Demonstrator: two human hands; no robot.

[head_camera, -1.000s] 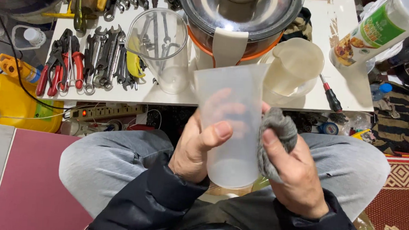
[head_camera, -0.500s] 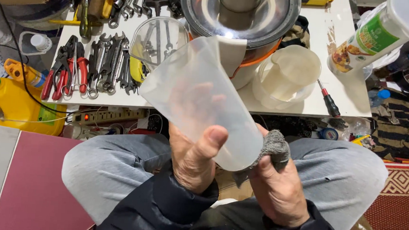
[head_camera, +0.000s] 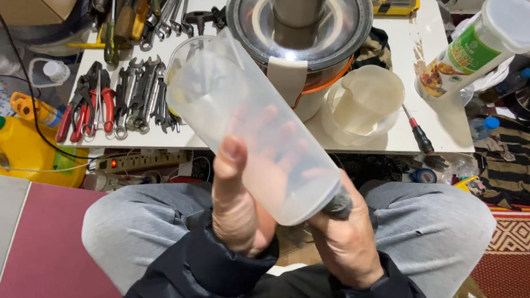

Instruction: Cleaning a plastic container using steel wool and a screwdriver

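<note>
Over our lap, near the middle of the view, we hold a tall translucent plastic cup (head_camera: pixel 251 127) in both hands. Our left hand (head_camera: pixel 238 208) is closed around its lower wall: the thumb lies on the near side, and the fingers show through the plastic on the far side. Our right hand (head_camera: pixel 347 244) is closed on a grey cloth (head_camera: pixel 337 204) and presses it against the bottom end of the cup.

We judge that the wiping is in progress and not finished. The cloth sits only at the base, and the rest of the wall looks cloudy, but we cannot tell if this is dirt or just the material. The inside of the cup is not touched by the cloth at this moment.

The cup is tilted. Its long axis runs from the near right, where the base meets the cloth, to the far left, where the open mouth points up and away from us, toward the white table (head_camera: pixel 441 125).

On that table, far from us, stands a round appliance with a clear lid (head_camera: pixel 299 24). To its right we see a cream plastic jug (head_camera: pixel 364 103), a red-handled screwdriver (head_camera: pixel 419 131) and a tall plastic container with a green label (head_camera: pixel 485 42). To the left lie wrenches (head_camera: pixel 144 97) and red-handled pliers (head_camera: pixel 92 106). A yellow bottle (head_camera: pixel 20 151) stands on the floor at the left.
</note>
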